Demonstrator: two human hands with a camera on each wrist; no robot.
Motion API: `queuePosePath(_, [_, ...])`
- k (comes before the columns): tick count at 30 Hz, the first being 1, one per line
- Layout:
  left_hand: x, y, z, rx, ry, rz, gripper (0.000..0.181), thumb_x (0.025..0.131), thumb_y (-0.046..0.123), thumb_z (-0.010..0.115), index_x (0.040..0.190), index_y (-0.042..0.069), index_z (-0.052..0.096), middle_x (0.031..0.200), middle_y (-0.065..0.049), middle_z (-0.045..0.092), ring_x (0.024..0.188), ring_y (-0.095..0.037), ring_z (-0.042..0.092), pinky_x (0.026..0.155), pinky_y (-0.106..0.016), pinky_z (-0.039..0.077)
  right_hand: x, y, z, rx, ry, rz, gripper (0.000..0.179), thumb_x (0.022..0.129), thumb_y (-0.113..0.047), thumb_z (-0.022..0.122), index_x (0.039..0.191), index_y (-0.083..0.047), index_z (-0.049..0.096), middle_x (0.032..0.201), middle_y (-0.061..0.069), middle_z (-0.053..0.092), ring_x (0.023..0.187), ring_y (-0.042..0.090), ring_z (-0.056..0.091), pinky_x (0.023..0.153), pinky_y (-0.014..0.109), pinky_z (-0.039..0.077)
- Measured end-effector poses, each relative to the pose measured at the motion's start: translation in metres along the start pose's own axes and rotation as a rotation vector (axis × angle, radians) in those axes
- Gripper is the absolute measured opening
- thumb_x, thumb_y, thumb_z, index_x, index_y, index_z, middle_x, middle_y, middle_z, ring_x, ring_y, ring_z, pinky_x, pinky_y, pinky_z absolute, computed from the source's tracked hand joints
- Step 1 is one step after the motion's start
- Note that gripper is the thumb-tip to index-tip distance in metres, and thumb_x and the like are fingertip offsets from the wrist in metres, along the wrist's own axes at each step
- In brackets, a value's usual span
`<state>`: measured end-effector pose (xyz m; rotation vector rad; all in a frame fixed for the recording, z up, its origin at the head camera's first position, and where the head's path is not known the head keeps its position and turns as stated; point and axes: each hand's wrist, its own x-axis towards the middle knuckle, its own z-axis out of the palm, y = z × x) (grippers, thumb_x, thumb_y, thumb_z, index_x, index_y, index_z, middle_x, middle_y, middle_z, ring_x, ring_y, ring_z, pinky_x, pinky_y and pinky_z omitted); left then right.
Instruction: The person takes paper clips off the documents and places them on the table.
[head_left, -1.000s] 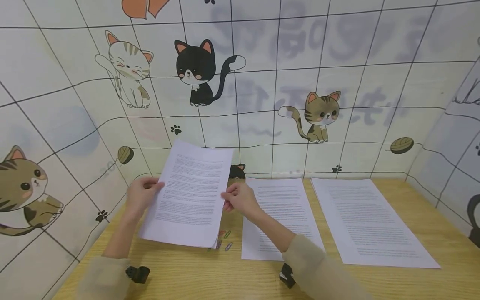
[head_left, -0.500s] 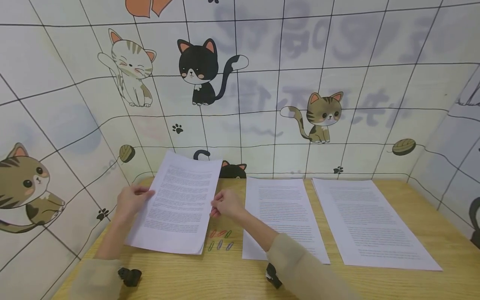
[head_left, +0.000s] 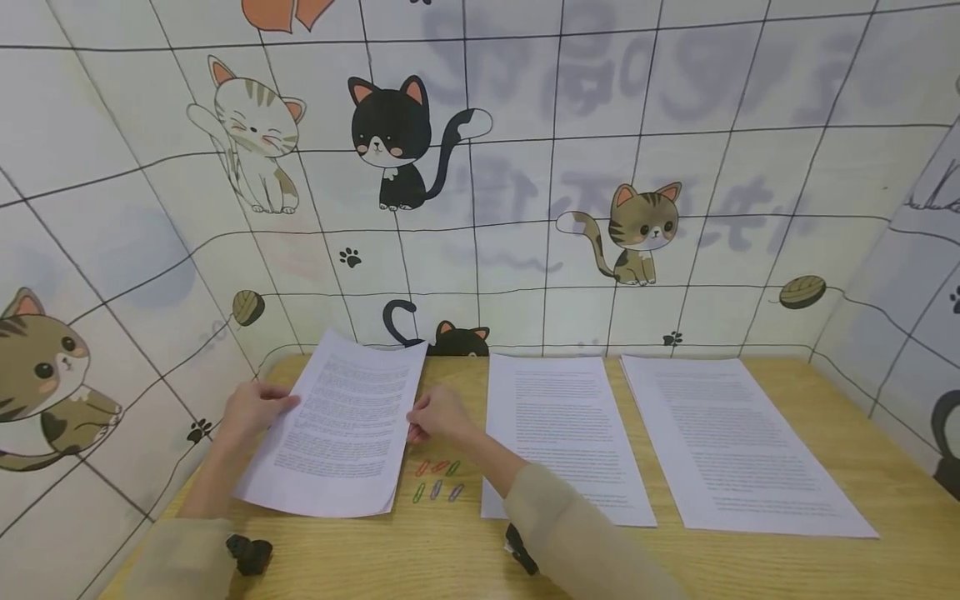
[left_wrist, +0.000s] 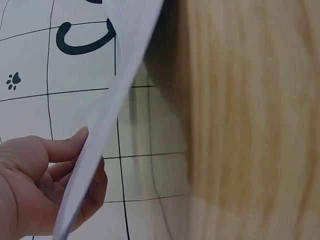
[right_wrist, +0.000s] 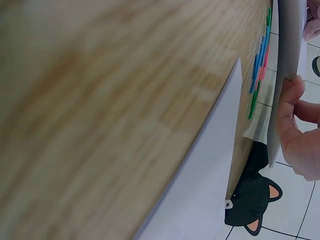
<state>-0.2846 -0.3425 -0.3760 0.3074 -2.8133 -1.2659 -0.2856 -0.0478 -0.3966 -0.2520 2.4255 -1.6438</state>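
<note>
A stack of printed paper sheets (head_left: 337, 425) is held between both hands at the left of the table, tilted with its far part bowed up. My left hand (head_left: 257, 408) pinches its left edge; in the left wrist view the thumb (left_wrist: 70, 146) lies on one face and the fingers go behind. On the opposite edge, my right hand (head_left: 441, 415) pinches the sheets between thumb and fingers. In the right wrist view the stack (right_wrist: 289, 45) stands clear of the wood surface. Several coloured paper clips (head_left: 437, 490) lie just right of the stack.
Two more printed piles lie flat on the wooden table (head_left: 390, 558): a middle one (head_left: 566, 417) partly under the right forearm, and a right one (head_left: 742, 450). A wall covering with cartoon cats (head_left: 517, 308) closes off the back and sides.
Both hands have carried the stack down and to the left, lowering it toward the table. The paper clips, partly covered before, are now fully in sight.
</note>
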Motion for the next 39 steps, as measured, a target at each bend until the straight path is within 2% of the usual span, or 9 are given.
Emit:
queuePosePath(8, [-0.004,-0.009,-0.003,0.008,-0.001,-0.016,0.038,0.097,0.016,0.065,0.121,-0.013,0.061,0.110,-0.025,0.063,0.091,-0.029,0.058,0.071,-0.033,0.045,0.002,-0.002,0.010,-0.019,-0.018,0.007,0.011,0.093,0.003,0.068,0.083,0.008,0.070,0.059,0.010,0.067,0.051,0.014,0.066,0.056,0.025,0.057])
queuePosePath(12, [-0.003,-0.012,-0.006,0.015,-0.022,-0.036,0.038,0.096,0.015,0.065,0.121,-0.014,0.061,0.110,-0.026,0.063,0.093,-0.030,0.057,0.072,-0.034,0.044,0.003,-0.002,0.013,-0.031,-0.022,0.007,0.012,0.092,0.005,0.067,0.081,0.008,0.069,0.059,0.011,0.067,0.049,0.015,0.065,0.053,0.023,0.056])
queuePosePath(17, [0.000,-0.012,-0.009,0.069,-0.066,-0.039,0.038,0.095,0.009,0.065,0.119,-0.019,0.059,0.101,-0.024,0.064,0.086,-0.028,0.058,0.068,-0.031,0.047,0.003,-0.002,0.013,-0.058,-0.014,0.019,0.015,0.092,0.004,0.068,0.078,0.008,0.068,0.058,0.011,0.066,0.049,0.015,0.065,0.053,0.022,0.055])
queuePosePath(21, [0.002,-0.014,-0.010,0.092,-0.103,-0.034,0.036,0.094,0.007,0.064,0.118,-0.021,0.059,0.098,-0.024,0.064,0.084,-0.027,0.059,0.064,-0.027,0.049,0.001,-0.001,0.009,-0.102,-0.029,0.030,0.018,0.093,0.000,0.069,0.076,0.006,0.070,0.060,0.011,0.067,0.053,0.018,0.068,0.057,0.022,0.055])
queuePosePath(26, [0.004,-0.018,-0.010,0.062,-0.114,-0.034,0.035,0.096,0.008,0.062,0.118,-0.020,0.059,0.100,-0.023,0.064,0.084,-0.025,0.061,0.062,-0.024,0.049,0.000,-0.001,0.002,-0.129,-0.058,0.060,0.022,0.094,-0.006,0.070,0.075,0.003,0.072,0.065,0.012,0.070,0.059,0.020,0.071,0.066,0.020,0.053])
queuePosePath(31, [0.003,-0.021,-0.012,0.036,-0.111,-0.049,0.038,0.098,0.010,0.060,0.123,-0.019,0.056,0.102,-0.024,0.066,0.083,-0.025,0.064,0.062,-0.022,0.050,0.001,0.000,-0.005,-0.129,-0.068,0.082,0.017,0.094,-0.009,0.071,0.080,0.002,0.073,0.067,0.011,0.071,0.061,0.020,0.071,0.068,0.024,0.055])
queuePosePath(35, [0.003,-0.023,-0.011,0.026,-0.105,-0.057,0.039,0.099,0.010,0.060,0.125,-0.019,0.054,0.105,-0.026,0.065,0.086,-0.027,0.064,0.066,-0.026,0.052,-0.001,0.000,-0.010,-0.114,-0.075,0.076,0.013,0.093,-0.009,0.072,0.087,0.003,0.073,0.071,0.012,0.071,0.065,0.023,0.072,0.069,0.028,0.057])
queuePosePath(39, [0.004,-0.025,-0.010,0.010,-0.109,-0.046,0.041,0.099,0.011,0.059,0.127,-0.018,0.053,0.108,-0.027,0.065,0.089,-0.027,0.064,0.069,-0.027,0.054,-0.002,-0.001,-0.016,-0.062,-0.124,0.061,0.013,0.096,-0.008,0.068,0.097,0.005,0.070,0.079,0.016,0.072,0.073,0.027,0.073,0.069,0.031,0.059])
